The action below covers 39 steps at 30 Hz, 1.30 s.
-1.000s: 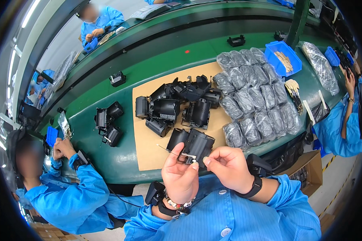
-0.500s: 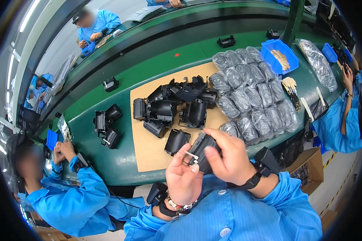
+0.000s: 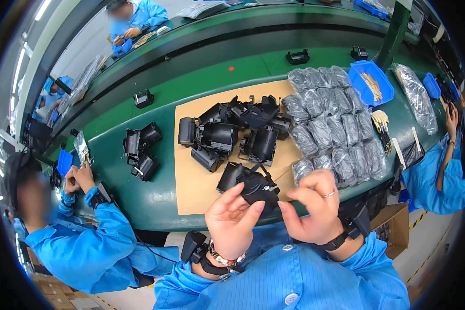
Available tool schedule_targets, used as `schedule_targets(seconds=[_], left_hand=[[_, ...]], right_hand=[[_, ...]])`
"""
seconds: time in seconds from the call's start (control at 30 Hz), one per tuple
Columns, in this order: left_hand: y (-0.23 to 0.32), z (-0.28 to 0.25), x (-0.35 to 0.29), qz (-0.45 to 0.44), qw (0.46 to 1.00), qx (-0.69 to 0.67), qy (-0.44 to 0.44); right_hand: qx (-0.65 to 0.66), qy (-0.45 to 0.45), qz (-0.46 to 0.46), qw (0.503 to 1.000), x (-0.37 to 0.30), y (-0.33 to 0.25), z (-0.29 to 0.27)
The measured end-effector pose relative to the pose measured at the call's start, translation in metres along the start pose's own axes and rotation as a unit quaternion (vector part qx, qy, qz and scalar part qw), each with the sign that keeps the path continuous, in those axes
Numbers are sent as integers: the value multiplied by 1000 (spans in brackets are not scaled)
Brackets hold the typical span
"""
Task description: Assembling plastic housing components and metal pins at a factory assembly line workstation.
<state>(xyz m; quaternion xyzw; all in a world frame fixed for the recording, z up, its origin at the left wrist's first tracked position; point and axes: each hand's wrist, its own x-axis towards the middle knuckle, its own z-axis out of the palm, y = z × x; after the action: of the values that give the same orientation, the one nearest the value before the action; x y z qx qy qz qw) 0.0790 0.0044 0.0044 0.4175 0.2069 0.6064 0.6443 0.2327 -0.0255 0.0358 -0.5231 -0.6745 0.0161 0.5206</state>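
My left hand (image 3: 230, 219) is closed on a black plastic housing (image 3: 261, 190), thumb on the near side and fingers behind it. The housing is held up in front of the near edge of the brown board, with its round part and small fittings uppermost. At its right edge is my right hand (image 3: 314, 207), thumb and forefinger bent and a little apart, the thumb tip close to or touching the edge. I see nothing between those fingertips. Just behind the held housing lies another black housing (image 3: 229, 176), partly covered. A heap of similar black housings (image 3: 219, 135) sits farther back.
Rows of grey-wrapped packages (image 3: 329, 124) stand right of the board (image 3: 188, 199). Beyond them are a blue bin (image 3: 357, 77) of pale pieces and a bundle of brushes (image 3: 381, 124). More housings (image 3: 139, 150) lie left. Co-workers sit at both sides; one sleeve (image 3: 95, 232) is close on my left.
The housing has been turned over in my left hand, and its pale strip no longer shows. My right hand has drawn back from over it to its right edge. The whole view has shifted slightly.
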Motion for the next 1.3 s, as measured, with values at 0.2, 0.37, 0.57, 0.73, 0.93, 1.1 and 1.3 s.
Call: schedule_targets(seconds=[0.2,0.37,0.57,0.73,0.93,1.1,1.3], left_hand=[[4,2,1,-14,997,76,-31],[9,5,-3,-22,991,121,-42],[12,3,-9,-19,963,265,-50],[15,4,8,59,934,330,-127],[14,2,9,-30,979,179,-91],[17,-5,5,-104,992,39,-53],[14,-2,8,-74,988,114,-67]], right_hand=[[-109,-59,-49,991,5,-12,2],[29,-87,20,996,6,-2,-1],[45,-101,31,993,6,-1,-6],[56,-166,23,984,7,7,-14],[391,-63,147,906,10,20,-35],[148,213,181,949,76,113,-96],[-318,113,252,907,93,234,-168]])
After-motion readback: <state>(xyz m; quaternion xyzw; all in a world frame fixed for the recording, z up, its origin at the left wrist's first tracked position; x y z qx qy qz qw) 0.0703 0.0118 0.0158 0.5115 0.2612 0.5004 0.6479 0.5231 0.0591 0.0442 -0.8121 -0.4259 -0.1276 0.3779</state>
